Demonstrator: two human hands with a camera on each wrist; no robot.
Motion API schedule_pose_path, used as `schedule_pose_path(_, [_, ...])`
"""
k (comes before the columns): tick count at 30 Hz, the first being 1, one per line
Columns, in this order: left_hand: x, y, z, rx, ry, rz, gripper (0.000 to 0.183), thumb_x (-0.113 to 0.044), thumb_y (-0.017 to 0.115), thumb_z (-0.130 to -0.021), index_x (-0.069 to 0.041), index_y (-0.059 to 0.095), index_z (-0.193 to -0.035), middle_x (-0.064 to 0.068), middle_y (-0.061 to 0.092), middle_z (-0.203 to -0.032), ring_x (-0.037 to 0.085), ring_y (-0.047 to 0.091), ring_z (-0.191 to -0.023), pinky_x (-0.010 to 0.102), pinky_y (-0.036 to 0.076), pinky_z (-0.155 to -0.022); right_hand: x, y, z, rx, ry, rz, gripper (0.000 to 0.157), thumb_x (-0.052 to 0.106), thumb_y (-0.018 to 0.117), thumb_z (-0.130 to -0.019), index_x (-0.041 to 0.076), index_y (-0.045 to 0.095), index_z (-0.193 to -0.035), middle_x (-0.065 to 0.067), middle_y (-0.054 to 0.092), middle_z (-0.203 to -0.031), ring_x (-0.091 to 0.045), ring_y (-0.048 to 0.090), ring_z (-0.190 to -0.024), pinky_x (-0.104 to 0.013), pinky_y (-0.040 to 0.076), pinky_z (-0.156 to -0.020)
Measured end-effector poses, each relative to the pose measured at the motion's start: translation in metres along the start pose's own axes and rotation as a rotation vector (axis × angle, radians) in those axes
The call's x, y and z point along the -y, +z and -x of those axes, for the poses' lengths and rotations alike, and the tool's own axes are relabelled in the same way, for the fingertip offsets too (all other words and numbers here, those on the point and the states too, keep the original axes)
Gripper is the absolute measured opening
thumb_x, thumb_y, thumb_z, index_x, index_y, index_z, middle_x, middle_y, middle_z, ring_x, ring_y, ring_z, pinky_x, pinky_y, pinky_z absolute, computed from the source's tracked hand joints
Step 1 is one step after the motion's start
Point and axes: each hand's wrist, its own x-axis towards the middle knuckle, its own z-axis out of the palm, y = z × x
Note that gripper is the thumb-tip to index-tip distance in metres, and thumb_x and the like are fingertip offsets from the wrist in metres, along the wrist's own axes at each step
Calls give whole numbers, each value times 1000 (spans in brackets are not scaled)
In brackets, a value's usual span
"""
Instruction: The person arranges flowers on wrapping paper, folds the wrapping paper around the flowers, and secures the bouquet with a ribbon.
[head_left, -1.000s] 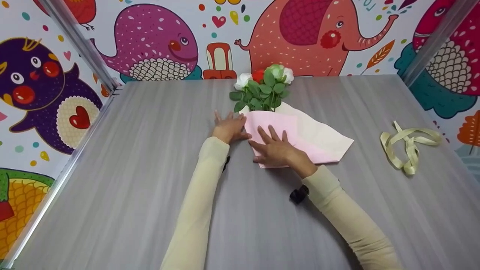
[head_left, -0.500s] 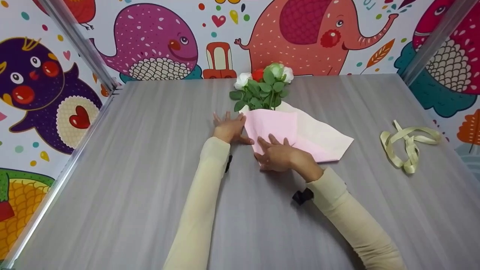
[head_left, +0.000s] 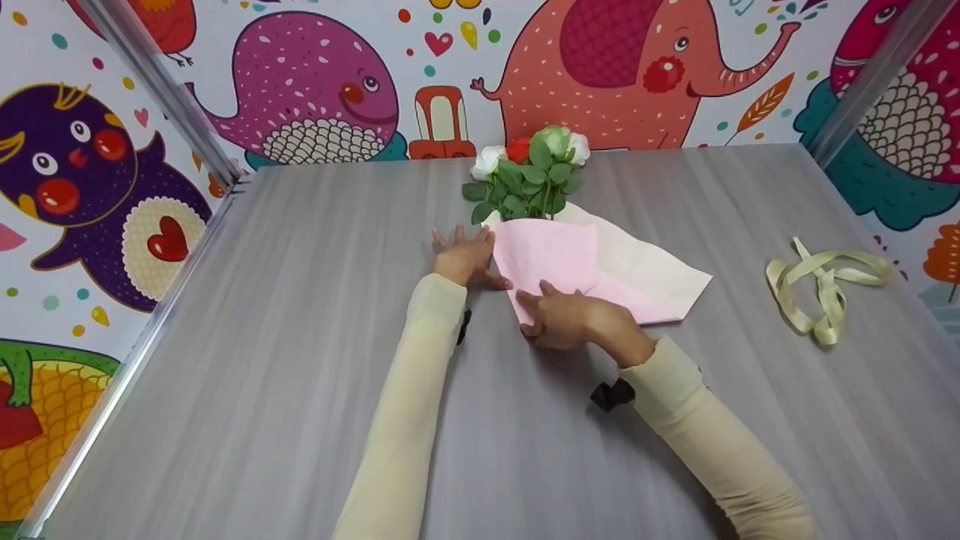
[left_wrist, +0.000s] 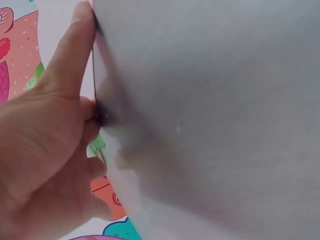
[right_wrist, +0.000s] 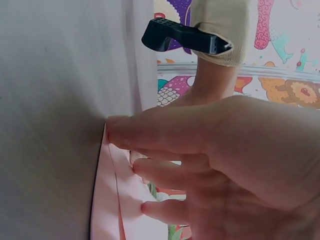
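Observation:
A bunch of artificial roses [head_left: 529, 176], white, red and pale green with green leaves, lies at the far middle of the table. Its stems run into folded pink wrapping paper [head_left: 551, 244] with a cream-coloured inner side. My left hand [head_left: 466, 259] rests along the left edge of the wrap, fingers spread and thumb on the edge; the left wrist view shows that thumb [left_wrist: 75, 40] stretched out. With thumb and fingertips, my right hand [head_left: 566, 319] presses on the paper's near left corner. In the right wrist view its fingers [right_wrist: 160, 172] lie fairly straight against the pink folds [right_wrist: 132, 195].
A loosely looped cream ribbon [head_left: 829, 289] lies at the right of the grey table [head_left: 262, 375]. Printed cartoon walls [head_left: 315, 82] stand behind and beside it, with metal posts [head_left: 169, 90] at the corners.
My right hand has slid from the middle of the pink paper toward me, down to its near left corner, its fingers drawing closer together. The left hand stays at the left edge.

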Motion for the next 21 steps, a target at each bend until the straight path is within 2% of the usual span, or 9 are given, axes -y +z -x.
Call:
schedule_pose_path(1, [0,0,0,4,0,4,104,-66,63,-86,-11,16,-162,7,13,-170,47,8,-155,75,4,-117,0,0,1,5,0,10,61,34,47,-105,9,28,-157,-9,17,-169,-36,18,-155,-60,33,-115])
schedule_pose_path(2, [0,1,1,7,0,7,104,-66,63,-86,-11,16,-162,7,12,-170,47,7,-155,75,4,-117,0,0,2,12,-7,29,60,34,47,-105,10,29,-157,-10,17,-169,-37,19,-155,-58,36,-113])
schedule_pose_path(5, [0,1,1,-3,2,10,104,-66,63,-86,-12,15,-162,6,12,-170,46,7,-155,74,3,-117,1,-1,8,26,-37,81,48,29,49,-105,11,47,-149,-10,18,-168,-40,20,-154,-53,42,-106])
schedule_pose_path(8, [-1,1,2,-16,15,5,104,-67,62,-87,-11,16,-162,6,13,-170,46,8,-155,75,2,-117,1,-2,12,33,-82,134,34,23,51,-103,13,65,-133,-6,20,-168,-43,14,-154,-51,42,-107])
schedule_pose_path(12, [-1,2,3,-30,17,-4,103,-66,63,-87,-11,18,-161,6,15,-170,47,9,-154,75,3,-117,1,-3,15,37,-144,176,35,16,50,-101,16,68,-131,-9,24,-167,-46,20,-152,-44,46,-100])
schedule_pose_path(14, [-1,4,3,-36,14,-6,104,-66,63,-86,-11,18,-161,6,16,-170,47,10,-154,75,3,-116,-1,-4,15,34,-162,164,35,15,49,-101,16,67,-132,-10,26,-166,-45,25,-151,-39,46,-96])
schedule_pose_path(17, [0,7,2,-47,15,4,104,-67,63,-86,-11,19,-161,6,16,-170,48,12,-154,76,4,-116,-3,-3,13,-7,-184,92,33,12,53,-100,15,69,-128,-13,28,-165,-38,44,-141,-34,46,-90])
schedule_pose_path(19, [1,9,1,-56,20,10,104,-67,63,-85,-11,18,-161,6,16,-170,49,13,-153,77,5,-115,-4,-3,10,-39,-195,41,32,11,56,-100,13,69,-129,-12,27,-165,-33,53,-129,-34,47,-85])
schedule_pose_path(21, [2,10,0,-65,26,18,104,-67,62,-85,-12,18,-161,6,16,-170,50,14,-153,77,6,-115,-4,-2,8,-68,-199,42,33,10,56,-100,13,68,-131,-12,26,-166,-37,54,-127,-40,51,-91])
